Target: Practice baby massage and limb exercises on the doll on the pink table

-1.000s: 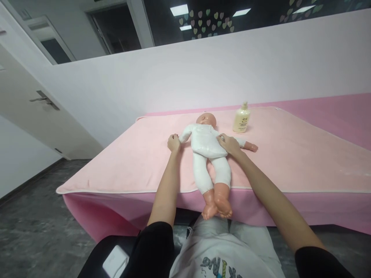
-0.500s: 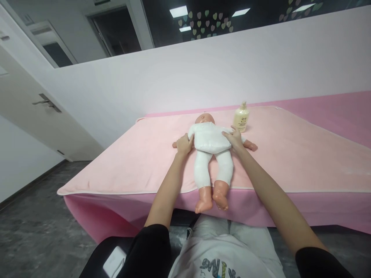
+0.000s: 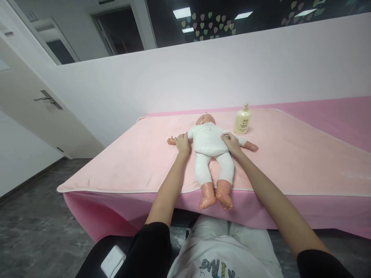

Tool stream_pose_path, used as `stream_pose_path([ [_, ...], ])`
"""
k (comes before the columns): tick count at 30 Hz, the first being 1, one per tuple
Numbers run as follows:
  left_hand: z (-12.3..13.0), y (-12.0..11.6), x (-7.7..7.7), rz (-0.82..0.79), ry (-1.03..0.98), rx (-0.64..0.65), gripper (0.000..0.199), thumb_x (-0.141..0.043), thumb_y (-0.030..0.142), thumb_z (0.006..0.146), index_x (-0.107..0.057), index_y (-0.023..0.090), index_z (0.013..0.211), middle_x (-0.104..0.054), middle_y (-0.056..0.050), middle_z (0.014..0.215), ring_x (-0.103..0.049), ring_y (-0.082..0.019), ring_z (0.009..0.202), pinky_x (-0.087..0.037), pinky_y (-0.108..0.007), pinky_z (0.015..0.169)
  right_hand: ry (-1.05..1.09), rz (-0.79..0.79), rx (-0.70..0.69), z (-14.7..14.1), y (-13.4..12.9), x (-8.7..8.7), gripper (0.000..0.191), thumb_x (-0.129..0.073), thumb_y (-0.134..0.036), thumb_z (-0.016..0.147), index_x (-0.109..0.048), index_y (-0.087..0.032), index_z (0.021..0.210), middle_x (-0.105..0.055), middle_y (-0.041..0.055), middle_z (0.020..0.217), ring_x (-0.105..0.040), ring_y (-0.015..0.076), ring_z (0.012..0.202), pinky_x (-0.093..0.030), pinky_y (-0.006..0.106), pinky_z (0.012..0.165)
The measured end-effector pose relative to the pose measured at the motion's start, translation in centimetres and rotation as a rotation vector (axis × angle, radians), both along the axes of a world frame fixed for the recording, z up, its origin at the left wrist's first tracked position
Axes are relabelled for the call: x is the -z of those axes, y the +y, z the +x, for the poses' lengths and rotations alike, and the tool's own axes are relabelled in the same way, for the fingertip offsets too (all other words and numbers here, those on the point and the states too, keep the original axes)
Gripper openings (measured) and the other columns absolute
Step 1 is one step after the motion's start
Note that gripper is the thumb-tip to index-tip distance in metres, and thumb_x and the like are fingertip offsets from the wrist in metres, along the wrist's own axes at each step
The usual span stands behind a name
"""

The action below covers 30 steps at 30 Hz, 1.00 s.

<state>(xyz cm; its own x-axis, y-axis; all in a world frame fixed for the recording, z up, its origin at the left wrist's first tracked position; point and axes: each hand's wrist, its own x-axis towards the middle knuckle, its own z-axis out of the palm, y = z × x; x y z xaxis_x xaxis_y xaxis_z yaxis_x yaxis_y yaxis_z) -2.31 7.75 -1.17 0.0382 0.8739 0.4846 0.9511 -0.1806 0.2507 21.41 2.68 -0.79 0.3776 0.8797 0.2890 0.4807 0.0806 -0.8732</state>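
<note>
A baby doll (image 3: pixel 209 141) in white clothes lies on its back on the pink towel, its head towards the wall and its bare feet over the front edge. Its arms stretch out to both sides. My left hand (image 3: pixel 183 144) is closed round the doll's arm on the left; the doll's small hand sticks out beyond my fingers. At the right side of the torso, my right hand (image 3: pixel 231 143) grips the doll's side, fingertips on the white top. A pale yellow pump bottle (image 3: pixel 242 120) stands upright just behind my right hand.
The light pink towel (image 3: pixel 130 162) covers a table draped in darker pink cloth (image 3: pixel 319 210). Behind it rises a white wall (image 3: pixel 203 77) with a window above. A door (image 3: pixel 34 112) is at the left. A small white case (image 3: pixel 113 261) lies by my left sleeve.
My left hand has shifted outward along the doll's arm, and that arm reaches further left. The fingers of my right hand have come down closer together on the torso. The doll's feet have shifted slightly right.
</note>
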Motion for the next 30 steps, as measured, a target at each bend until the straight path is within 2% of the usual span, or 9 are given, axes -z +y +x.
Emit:
stream_pose_path([
  [5, 0.5, -0.1, -0.1, 0.099, -0.189, 0.116, 0.057, -0.045, 0.013, 0.081, -0.042, 0.014, 0.138, -0.056, -0.014, 0.131, -0.048, -0.027, 0.124, -0.028, -0.047, 0.112, -0.054, -0.006, 0.021, 0.2, -0.3, -0.3, 0.029, -0.051, -0.042, 0.079, -0.066, -0.02, 0.091, -0.068, 0.0046, 0.084, -0.059, 0.0209, 0.086, -0.045, 0.034, 0.084],
  [10, 1.5, -0.8, -0.5, 0.16, -0.338, 0.346, 0.046, -0.04, 0.017, 0.088, -0.051, 0.019, 0.133, -0.046, -0.012, 0.144, -0.039, -0.024, 0.137, -0.033, -0.041, 0.113, -0.046, 0.002, 0.019, 0.2, -0.2, -0.2, 0.03, -0.051, -0.043, 0.077, -0.067, -0.02, 0.088, -0.068, 0.005, 0.084, -0.06, 0.0218, 0.085, -0.045, 0.035, 0.083],
  [14, 1.3, -0.6, -0.4, 0.085, -0.322, 0.372, 0.044, -0.042, 0.015, 0.088, -0.058, 0.021, 0.128, -0.049, -0.009, 0.143, -0.042, -0.022, 0.135, -0.033, -0.041, 0.114, -0.067, 0.033, 0.052, 0.1, -0.6, -0.3, 0.031, -0.049, -0.042, 0.08, -0.067, -0.02, 0.092, -0.069, 0.0061, 0.088, -0.06, 0.0222, 0.084, -0.046, 0.036, 0.083],
  [18, 0.7, 0.0, -0.2, 0.039, -0.353, 0.358, 0.041, -0.048, 0.015, 0.085, -0.064, 0.021, 0.122, -0.055, -0.008, 0.138, -0.049, -0.021, 0.129, -0.037, -0.038, 0.112, -0.272, 0.246, 0.082, -0.5, -1.8, -1.6, 0.027, -0.048, -0.035, 0.082, -0.07, -0.02, 0.088, -0.068, 0.0092, 0.096, -0.058, 0.0233, 0.092, -0.044, 0.037, 0.09],
  [20, 0.5, 0.1, -0.1, 0.034, -0.366, 0.356, 0.041, -0.049, 0.015, 0.084, -0.065, 0.021, 0.121, -0.055, -0.008, 0.137, -0.051, -0.022, 0.128, -0.039, -0.038, 0.111, -0.324, 0.282, -0.046, -1.0, -2.5, -2.5, 0.022, -0.052, -0.032, 0.08, -0.07, -0.02, 0.079, -0.068, 0.0086, 0.093, -0.058, 0.0236, 0.094, -0.044, 0.036, 0.09],
  [22, 0.5, 0.1, -0.1, 0.036, -0.381, 0.362, 0.043, -0.048, 0.013, 0.083, -0.065, 0.019, 0.122, -0.055, -0.009, 0.138, -0.051, -0.022, 0.127, -0.039, -0.037, 0.11, -0.266, 0.244, -0.275, -1.5, -3.1, -3.3, 0.021, -0.057, -0.035, 0.078, -0.071, -0.021, 0.073, -0.068, 0.0075, 0.088, -0.059, 0.0232, 0.09, -0.046, 0.037, 0.087],
  [25, 0.5, 0.0, -0.1, 0.038, -0.4, 0.371, 0.044, -0.047, 0.011, 0.082, -0.064, 0.016, 0.123, -0.054, -0.011, 0.138, -0.051, -0.021, 0.127, -0.039, -0.036, 0.11, -0.129, 0.139, -0.564, -1.5, -3.8, -4.1, 0.031, -0.065, -0.048, 0.073, -0.073, -0.02, 0.082, -0.069, 0.0076, 0.095, -0.061, 0.0235, 0.091, -0.048, 0.038, 0.086],
  [27, 0.5, 0.0, -0.1, 0.04, -0.404, 0.37, 0.046, -0.047, 0.009, 0.08, -0.064, 0.017, 0.122, -0.055, -0.01, 0.137, -0.051, -0.021, 0.126, -0.04, -0.036, 0.109, -0.105, 0.047, -0.644, -1.1, -4.4, -4.4, 0.041, -0.072, -0.049, 0.068, -0.073, -0.021, 0.098, -0.067, 0.0082, 0.109, -0.059, 0.0265, 0.103, -0.045, 0.04, 0.095],
  [30, 0.5, 0.1, -0.1, 0.053, -0.398, 0.364, 0.049, -0.046, 0.008, 0.078, -0.064, 0.019, 0.122, -0.056, -0.009, 0.136, -0.051, -0.021, 0.126, -0.039, -0.036, 0.11, -0.138, -0.044, -0.667, -0.2, -5.4, -4.8, 0.061, -0.083, -0.04, 0.056, -0.069, -0.025, 0.113, -0.061, 0.0072, 0.125, -0.05, 0.032, 0.121, -0.037, 0.044, 0.107],
])
